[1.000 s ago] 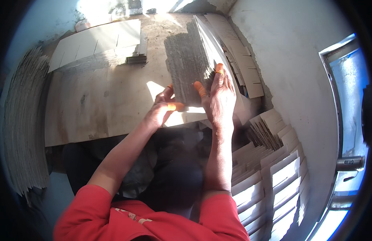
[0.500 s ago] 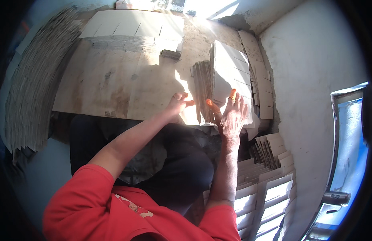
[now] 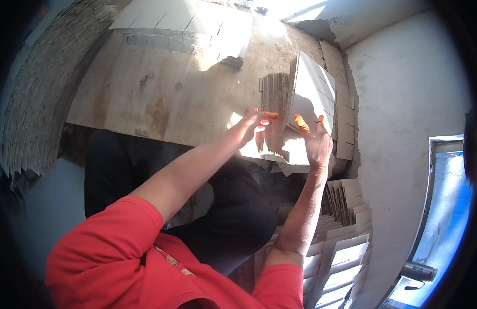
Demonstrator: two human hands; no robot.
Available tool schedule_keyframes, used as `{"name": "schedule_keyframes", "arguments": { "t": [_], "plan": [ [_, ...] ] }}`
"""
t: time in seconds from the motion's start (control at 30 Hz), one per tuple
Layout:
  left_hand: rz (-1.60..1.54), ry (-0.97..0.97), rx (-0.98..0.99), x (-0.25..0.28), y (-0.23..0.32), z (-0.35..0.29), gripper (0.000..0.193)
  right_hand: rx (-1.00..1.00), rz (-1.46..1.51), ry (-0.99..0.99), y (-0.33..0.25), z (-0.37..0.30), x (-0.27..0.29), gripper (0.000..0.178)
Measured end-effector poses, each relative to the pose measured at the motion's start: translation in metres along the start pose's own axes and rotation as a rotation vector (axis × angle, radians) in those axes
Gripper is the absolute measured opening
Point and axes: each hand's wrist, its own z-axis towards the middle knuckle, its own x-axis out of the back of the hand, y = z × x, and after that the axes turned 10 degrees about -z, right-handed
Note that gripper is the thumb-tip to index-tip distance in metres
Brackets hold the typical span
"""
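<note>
My left hand [image 3: 252, 125] is beside the left edge of a row of cardboard strips [image 3: 274, 105] standing on edge. Its fingers are half curled and slightly apart, an orange finger cover points at the strips, and nothing shows in its grasp. To the right, a pale slotted cardboard sheet [image 3: 315, 85] leans up, with more layers behind its left edge. My right hand [image 3: 319, 147] grips the sheet's near end, orange covers on two digits; the other fingers are mostly hidden. Sunlight and shadow cross the sheet.
The worn wooden table [image 3: 125, 98] carries a flat pile of slotted sheets [image 3: 171, 23] at the back. A tall cardboard stack [image 3: 48, 92] stands at left. More slotted pieces [image 3: 344, 118] lean by the right wall [image 3: 393, 103]. Further cardboard [image 3: 341, 257] is stacked below right.
My right hand has gone from lying spread on the sheet to gripping its near end, and the sheet tilts more. My left hand has moved up and right, closer to the strips. The view has shifted.
</note>
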Motion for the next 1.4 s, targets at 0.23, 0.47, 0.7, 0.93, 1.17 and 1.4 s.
{"name": "schedule_keyframes", "arguments": {
  "t": [0.23,0.47,0.7,0.93,1.17,1.4],
  "plan": [
    [-0.078,-0.121,0.049,0.025,-0.014,0.032,0.034,-0.027,-0.077,0.088,0.043,0.010,0.009,0.076],
    [-0.385,-0.064,0.048,-0.049,-0.023,0.036,0.062,-0.071,0.206,0.214,0.073,-0.006,0.020,0.062],
    [-0.547,-0.349,0.098,-0.048,-0.026,0.026,0.060,-0.171,0.174,0.390,0.060,-0.050,0.018,0.040],
    [-0.212,0.264,0.165,-0.055,-0.053,0.000,0.025,0.053,-0.304,0.224,0.010,-0.049,0.000,0.093],
    [-0.173,0.292,0.010,-0.033,-0.027,-0.042,0.032,0.170,-0.369,0.085,-0.010,-0.064,-0.008,0.096],
    [-0.354,0.246,0.040,-0.007,-0.005,-0.062,0.037,-0.023,-0.425,-0.168,-0.067,-0.046,-0.003,0.068]
  ]
}}
